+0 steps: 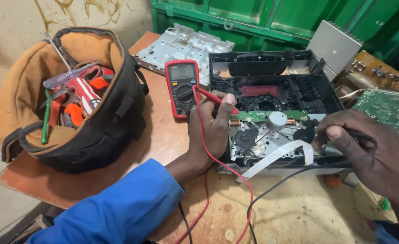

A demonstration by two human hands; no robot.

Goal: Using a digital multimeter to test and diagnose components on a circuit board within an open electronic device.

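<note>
Mid-frame, the opened black plastic disc-player chassis (272,108) is under test (red handheld multimeter (182,88) switched on): left hand (213,131) pinches the red probe (217,98), right hand (367,149) grips the black probe (360,134).

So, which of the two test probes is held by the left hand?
The red probe: the left hand pinches it at the small green board. The black probe sits in the right hand.

Head-worn camera, steep downward look, close over the bench (172,140).
Faces forward and down from the wearer's own seat, near enough that both forearms enter from the bottom edge. Takes in the tool bag (73,99) at left, the opened disc player chassis (276,104) at centre, green metal wall (272,18) along the top. Only one view, nothing shared.
</note>
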